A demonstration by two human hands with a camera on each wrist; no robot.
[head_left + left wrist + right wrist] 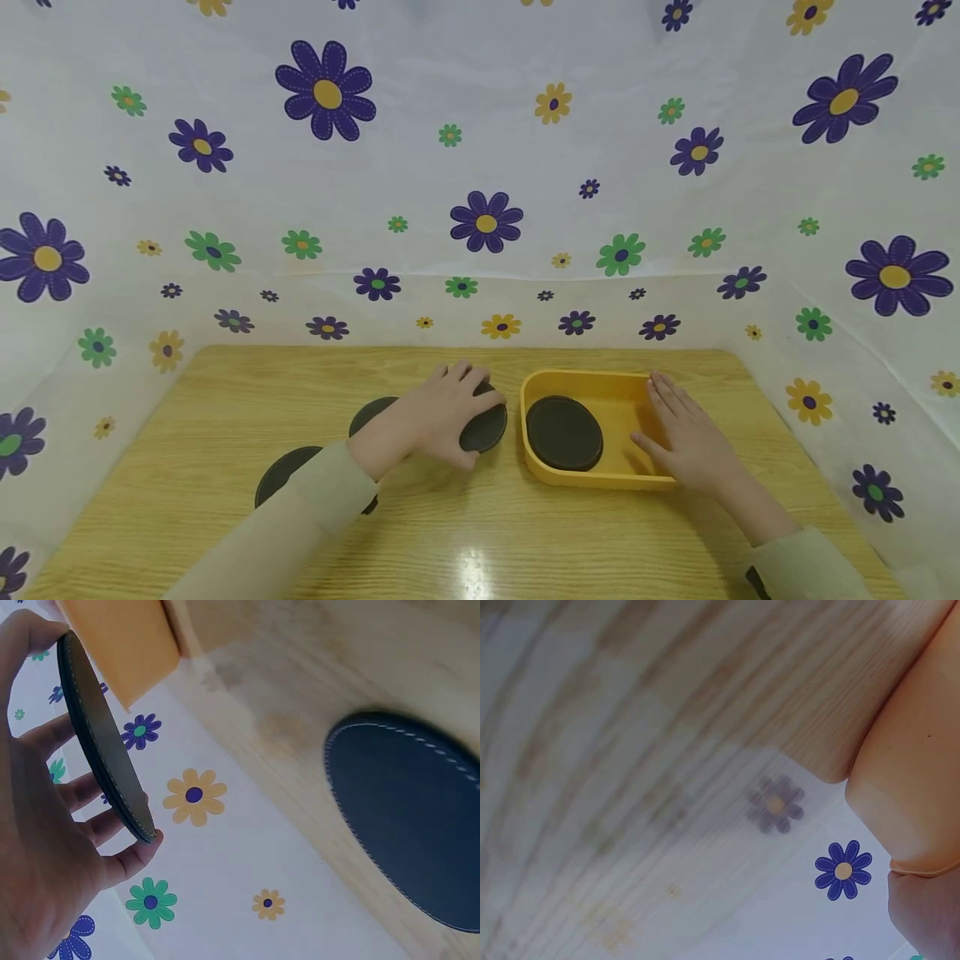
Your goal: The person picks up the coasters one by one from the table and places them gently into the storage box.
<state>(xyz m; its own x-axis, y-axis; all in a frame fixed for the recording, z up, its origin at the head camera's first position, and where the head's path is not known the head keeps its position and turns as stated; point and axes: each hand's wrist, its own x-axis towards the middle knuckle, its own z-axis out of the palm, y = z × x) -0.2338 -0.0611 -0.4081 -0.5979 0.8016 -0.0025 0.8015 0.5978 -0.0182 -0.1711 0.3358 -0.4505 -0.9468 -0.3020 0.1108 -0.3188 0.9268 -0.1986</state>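
My left hand [438,417] grips a round black coaster [101,742] with a stitched edge, fingers and thumb spread round its rim. It is tilted above the wooden table, just left of a yellow plastic bin [600,481]. Inside the bin, at its left end, lies another black coaster [564,433]. My right hand [692,442] rests over the bin's right end with straight fingers, the thumb reaching inside. In the right wrist view only a bit of that hand [926,911] shows against the bin's wall [915,750].
Two more black discs lie on the wooden table [480,517] at left: one disc [369,412] behind my left wrist, the other disc [283,473] partly under the forearm. A flower-patterned white cloth [420,183] hangs at the back and both sides.
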